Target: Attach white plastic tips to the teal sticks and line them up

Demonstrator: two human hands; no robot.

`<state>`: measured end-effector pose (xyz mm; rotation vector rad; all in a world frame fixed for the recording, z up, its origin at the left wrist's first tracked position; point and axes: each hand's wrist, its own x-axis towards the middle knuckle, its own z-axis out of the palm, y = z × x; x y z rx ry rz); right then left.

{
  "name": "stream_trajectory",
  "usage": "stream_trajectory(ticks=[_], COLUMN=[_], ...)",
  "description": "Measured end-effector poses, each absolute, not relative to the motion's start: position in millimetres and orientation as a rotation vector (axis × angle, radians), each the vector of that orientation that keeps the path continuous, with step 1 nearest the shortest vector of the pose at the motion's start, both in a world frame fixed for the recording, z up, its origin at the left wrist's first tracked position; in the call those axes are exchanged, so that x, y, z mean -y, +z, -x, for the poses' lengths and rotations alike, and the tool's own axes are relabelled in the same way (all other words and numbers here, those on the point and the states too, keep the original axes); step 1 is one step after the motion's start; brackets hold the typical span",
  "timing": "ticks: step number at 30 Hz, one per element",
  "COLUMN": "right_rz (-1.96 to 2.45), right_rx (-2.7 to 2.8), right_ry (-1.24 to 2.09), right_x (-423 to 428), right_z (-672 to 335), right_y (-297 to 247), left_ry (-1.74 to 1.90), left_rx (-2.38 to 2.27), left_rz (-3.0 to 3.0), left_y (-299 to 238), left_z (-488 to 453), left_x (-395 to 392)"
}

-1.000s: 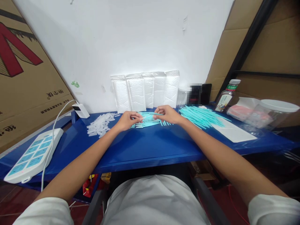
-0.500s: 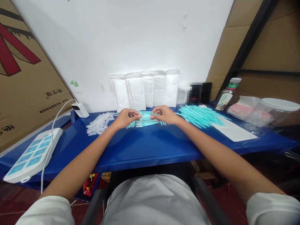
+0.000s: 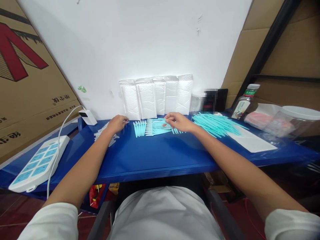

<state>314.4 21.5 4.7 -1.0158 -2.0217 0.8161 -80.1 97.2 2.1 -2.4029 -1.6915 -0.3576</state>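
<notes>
My left hand [image 3: 117,122] rests over a heap of small clear plastic pieces [image 3: 106,133] at the left of the blue table [image 3: 160,156], fingers curled down onto them. My right hand [image 3: 178,121] pinches a thin teal stick above a neat batch of teal sticks [image 3: 155,127] laid in the middle. A short row of teal sticks [image 3: 139,128] stands apart just left of that batch. A big loose pile of teal sticks [image 3: 215,123] lies to the right.
White padded pouches [image 3: 157,96] lean on the wall. A white power strip [image 3: 37,165] with cable lies far left. At right are a white sheet [image 3: 251,141], a bottle [image 3: 241,105], a lidded clear jar [image 3: 295,121] and cardboard [image 3: 287,50].
My left hand left the teal sticks and moved left onto the heap of clear pieces. A short row of sticks now lies uncovered. My right hand stayed over the batch.
</notes>
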Motion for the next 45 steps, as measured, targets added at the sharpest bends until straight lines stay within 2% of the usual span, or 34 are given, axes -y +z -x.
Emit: stream_trajectory(ticks=[9,15,23,28,32,41,45], right_rz=[1.049,1.03,1.031,1.029,0.997,0.966,0.968], right_rx=[2.037,2.016,2.056,2.08,2.091,1.97,1.937], right_ry=[0.842,0.845,0.872,0.895,0.964,1.068,1.079], right_x=[-18,-19,-16,-12,-11,-13,-12], right_z=[-314,-313,-314,-314,-314,-312,-312], right_y=[8,8,9,12,12,12,13], left_ry=[-0.282,-0.314,-0.14,-0.137,-0.338,-1.157,-1.284], left_rx=[1.753,1.797,2.046,2.047,1.968,1.59,1.544], left_rz=[2.341,2.399,2.406,2.528,2.659,2.814,2.881], left_y=[-15,-11,-7,-2,2,25,27], left_z=[82,94,105,98,90,29,-1], left_x=[-114,-116,-124,-115,-107,-64,-42])
